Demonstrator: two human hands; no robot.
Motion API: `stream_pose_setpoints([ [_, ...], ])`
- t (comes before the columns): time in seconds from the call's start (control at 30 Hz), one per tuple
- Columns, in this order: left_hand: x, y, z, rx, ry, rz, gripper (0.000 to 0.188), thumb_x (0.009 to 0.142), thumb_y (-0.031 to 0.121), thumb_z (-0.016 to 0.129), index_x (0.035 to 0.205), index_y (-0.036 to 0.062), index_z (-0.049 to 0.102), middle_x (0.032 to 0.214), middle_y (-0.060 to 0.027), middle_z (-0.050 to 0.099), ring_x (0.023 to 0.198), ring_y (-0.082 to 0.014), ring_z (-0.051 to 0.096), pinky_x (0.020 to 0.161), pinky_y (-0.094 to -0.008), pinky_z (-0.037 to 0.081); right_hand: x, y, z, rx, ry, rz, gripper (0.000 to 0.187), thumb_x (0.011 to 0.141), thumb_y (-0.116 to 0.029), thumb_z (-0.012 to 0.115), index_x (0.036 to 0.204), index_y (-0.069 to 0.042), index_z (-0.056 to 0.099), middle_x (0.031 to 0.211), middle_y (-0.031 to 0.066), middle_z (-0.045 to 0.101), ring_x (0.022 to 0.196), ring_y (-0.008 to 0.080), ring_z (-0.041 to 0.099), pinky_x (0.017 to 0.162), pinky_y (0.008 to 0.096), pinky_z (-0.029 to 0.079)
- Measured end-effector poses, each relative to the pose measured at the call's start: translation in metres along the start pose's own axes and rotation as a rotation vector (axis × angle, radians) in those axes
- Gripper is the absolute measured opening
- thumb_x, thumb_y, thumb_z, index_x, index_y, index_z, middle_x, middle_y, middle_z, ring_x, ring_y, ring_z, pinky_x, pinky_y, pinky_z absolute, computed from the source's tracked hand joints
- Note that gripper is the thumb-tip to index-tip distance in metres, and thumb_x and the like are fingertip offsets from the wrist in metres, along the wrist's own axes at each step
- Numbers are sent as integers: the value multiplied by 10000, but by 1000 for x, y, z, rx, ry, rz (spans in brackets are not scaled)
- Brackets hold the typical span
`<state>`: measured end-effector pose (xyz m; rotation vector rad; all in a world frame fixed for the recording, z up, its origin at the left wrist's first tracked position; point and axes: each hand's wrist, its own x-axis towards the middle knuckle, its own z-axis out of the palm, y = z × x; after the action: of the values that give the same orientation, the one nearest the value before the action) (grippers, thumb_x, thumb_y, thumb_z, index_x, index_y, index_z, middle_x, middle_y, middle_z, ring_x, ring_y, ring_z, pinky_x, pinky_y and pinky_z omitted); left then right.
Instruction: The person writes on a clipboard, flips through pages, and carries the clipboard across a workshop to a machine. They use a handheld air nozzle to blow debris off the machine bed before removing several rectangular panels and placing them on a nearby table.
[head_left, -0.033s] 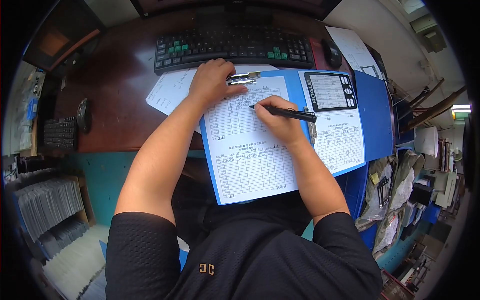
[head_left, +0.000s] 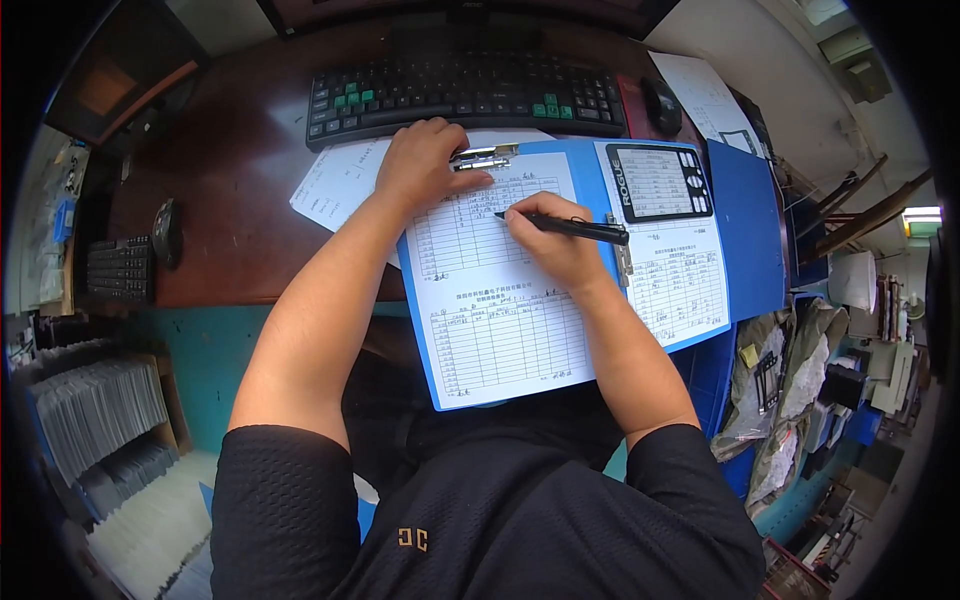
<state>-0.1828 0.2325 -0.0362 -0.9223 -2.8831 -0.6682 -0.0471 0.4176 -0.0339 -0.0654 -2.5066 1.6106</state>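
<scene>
A blue clip folder (head_left: 421,345) lies opened out at the desk's front edge, holding printed table forms (head_left: 500,265). My right hand (head_left: 562,250) is closed round a black pen (head_left: 580,228). The pen's tip is on or just above the rows of the upper table, where handwriting fills several cells. At the folder's upper left corner lies my left hand (head_left: 425,160), beside the metal clip (head_left: 486,157). Its thumb stretches over the paper and its fingers are spread toward the keyboard. On the folder's right side lies a black-framed panel (head_left: 660,182) with cut-out windows.
A black keyboard (head_left: 465,95) with some green keys stands behind the folder, a black mouse (head_left: 662,107) to its right. Loose paper (head_left: 335,185) sticks out at the left. Farther left are another mouse (head_left: 168,232) and keyboard (head_left: 120,268). Stacked sheets (head_left: 100,415) stand lower left.
The view has shifted very slightly. The pen tip is a touch farther left; both hands stay in nearly the same places.
</scene>
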Motion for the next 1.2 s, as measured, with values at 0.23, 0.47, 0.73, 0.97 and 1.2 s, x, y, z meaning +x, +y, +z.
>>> stream_pose_setpoints([
  [0.23, 0, 0, -1, 3, -14, -23, 492, 729, 493, 888, 1008, 116, 739, 1052, -66, 695, 1027, -272, 633, 916, -392, 497, 2, -2, -1, -20, -66, -62, 172, 867, -157, 744, 909, 10, 761, 802, 116, 737, 699, 167, 677, 647, 283, 533],
  [0.47, -1, -2, -1, 9, 0, -9, 494, 726, 502, 887, 1006, 121, 741, 1053, -63, 696, 1018, -269, 634, 909, -388, 498, 2, -1, 2, -14, -66, -43, 164, 864, -152, 738, 894, 7, 759, 800, 117, 737, 693, 172, 682, 644, 287, 537],
  [0.73, 0, 0, -2, 3, -15, -18, 499, 719, 505, 889, 998, 119, 739, 1045, -61, 696, 1014, -268, 634, 904, -386, 498, 2, 0, 1, -37, -35, -24, 143, 858, -139, 731, 875, 1, 757, 789, 107, 737, 683, 166, 682, 643, 283, 540],
  [0.97, 0, -1, -1, 4, -10, -18, 504, 720, 505, 888, 1006, 118, 737, 1047, -63, 693, 1020, -271, 632, 909, -389, 497, 3, -1, 0, -30, -36, -36, 137, 853, -132, 732, 876, 1, 757, 778, 106, 735, 677, 166, 681, 640, 282, 539],
  [1.2, 1, -1, 0, -2, -21, -23, 505, 722, 503, 887, 1012, 117, 737, 1056, -63, 691, 1024, -275, 631, 917, -392, 496, 2, 1, -1, -39, -7, -51, 132, 849, -124, 730, 863, 5, 751, 777, 107, 734, 674, 169, 683, 637, 281, 540],
])
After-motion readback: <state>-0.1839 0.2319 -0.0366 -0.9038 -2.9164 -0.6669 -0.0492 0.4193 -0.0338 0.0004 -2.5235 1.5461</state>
